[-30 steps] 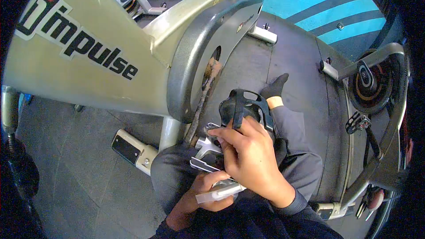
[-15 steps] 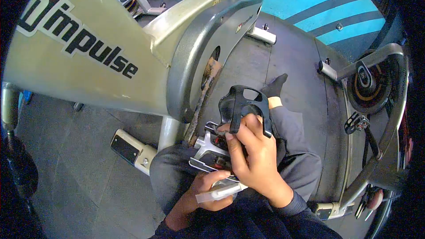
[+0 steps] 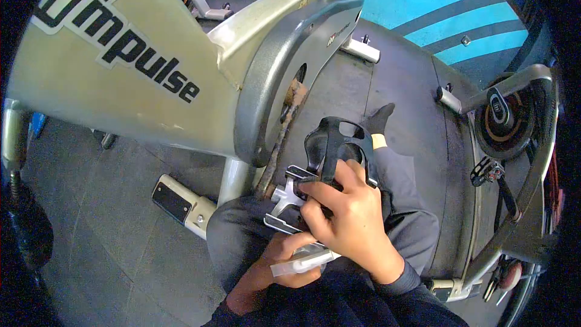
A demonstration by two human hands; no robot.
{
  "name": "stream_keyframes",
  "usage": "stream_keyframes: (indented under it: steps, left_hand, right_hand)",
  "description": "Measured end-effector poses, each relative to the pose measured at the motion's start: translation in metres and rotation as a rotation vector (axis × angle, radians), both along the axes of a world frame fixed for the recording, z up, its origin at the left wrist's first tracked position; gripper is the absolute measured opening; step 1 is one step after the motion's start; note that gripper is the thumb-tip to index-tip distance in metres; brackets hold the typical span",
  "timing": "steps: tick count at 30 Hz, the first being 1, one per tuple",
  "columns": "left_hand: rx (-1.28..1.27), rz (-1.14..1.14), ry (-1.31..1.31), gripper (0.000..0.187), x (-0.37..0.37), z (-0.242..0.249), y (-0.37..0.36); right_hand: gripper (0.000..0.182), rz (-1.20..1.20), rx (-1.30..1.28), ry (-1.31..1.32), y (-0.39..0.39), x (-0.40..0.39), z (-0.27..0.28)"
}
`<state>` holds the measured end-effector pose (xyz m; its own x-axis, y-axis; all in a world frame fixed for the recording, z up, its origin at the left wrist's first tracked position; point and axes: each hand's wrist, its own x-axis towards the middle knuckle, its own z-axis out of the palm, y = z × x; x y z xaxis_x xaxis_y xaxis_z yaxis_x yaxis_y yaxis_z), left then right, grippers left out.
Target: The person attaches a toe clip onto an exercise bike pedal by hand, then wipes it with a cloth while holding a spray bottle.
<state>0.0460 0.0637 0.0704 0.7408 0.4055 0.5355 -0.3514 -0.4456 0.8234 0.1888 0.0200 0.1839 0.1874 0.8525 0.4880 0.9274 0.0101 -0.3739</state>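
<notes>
A bike pedal [image 3: 284,223] with a silver metal frame sits on the rusty crank arm [image 3: 273,160], above my lap. The black toe cage [image 3: 324,139] rises from its far side. My right hand [image 3: 351,221] is closed over the pedal, fingers bent beside the toe cage and index fingertip pressed on the pedal's upper edge. What lies under the palm is hidden. Just below, my left hand [image 3: 278,266] is closed around a pale, partly translucent object [image 3: 305,263], thumb on top near the pedal's lower edge. Its kind does not show.
The large exercise bike frame [image 3: 139,79] and its grey guard [image 3: 260,97] stand close on the left. A floor foot [image 3: 181,204] juts out beside my knee. Another exercise bike [image 3: 505,115] is at the right. Dark mats [image 3: 399,79] cover the floor.
My right index finger has gone from a pinch with the thumb to lying against the pedal's upper edge. The pedal's parts are now more covered by that hand. The left hand keeps its hold.
</notes>
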Motion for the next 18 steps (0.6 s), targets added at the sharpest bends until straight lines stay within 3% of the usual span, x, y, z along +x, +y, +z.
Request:
stream_keyframes:
  steps: [7,12,18]
  left_hand:
    - [0.118,0.01,0.028,0.054,-0.001,0.01,0.003]
    - [0.123,0.075,-0.036,0.059,0.001,-0.004,-0.002]
    - [0.149,0.042,-0.051,0.061,0.0,0.003,0.002]
  right_hand:
    - [0.019,0.06,-0.126,-0.038,-0.001,0.008,0.016]
    - [0.014,0.21,-0.063,0.07,0.01,0.016,0.011]
    - [0.011,0.228,-0.06,0.072,0.01,0.017,0.003]
